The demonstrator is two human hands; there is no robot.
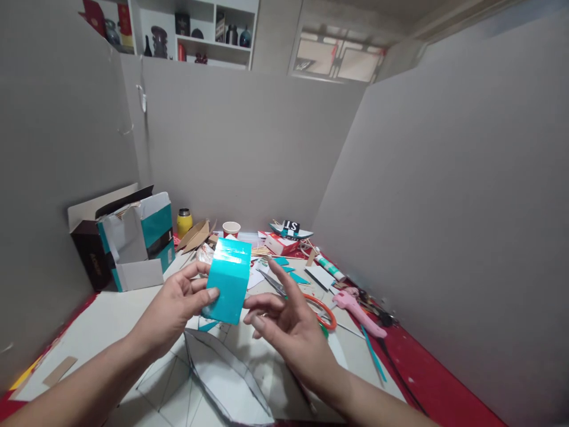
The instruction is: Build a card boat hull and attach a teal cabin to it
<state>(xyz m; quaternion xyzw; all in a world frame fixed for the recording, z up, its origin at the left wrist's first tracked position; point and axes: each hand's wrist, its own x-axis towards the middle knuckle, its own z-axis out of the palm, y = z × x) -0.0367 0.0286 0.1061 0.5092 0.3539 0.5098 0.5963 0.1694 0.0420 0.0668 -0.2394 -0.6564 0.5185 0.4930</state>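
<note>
A folded piece of glossy teal cardboard [229,279] is held up above the table, with a crease across its upper part. My left hand [189,290] grips its left edge, thumb in front and fingers behind. Beside its right edge is my right hand [287,320], index finger raised and the other fingers loosely curled and apart; whether a fingertip touches the card I cannot tell. Behind the right hand lie orange-handled scissors [326,309], partly hidden. Below the hands rests a white leaf-shaped, boat-like card piece [226,376] with dark edges.
At the left stands an opened teal and white box [155,231]. A yellow jar [184,222], a paper cup [231,229] and a red-and-white box [281,243] line the back. A pink glue gun [360,313] and teal strips lie at the right. Grey partitions enclose the table.
</note>
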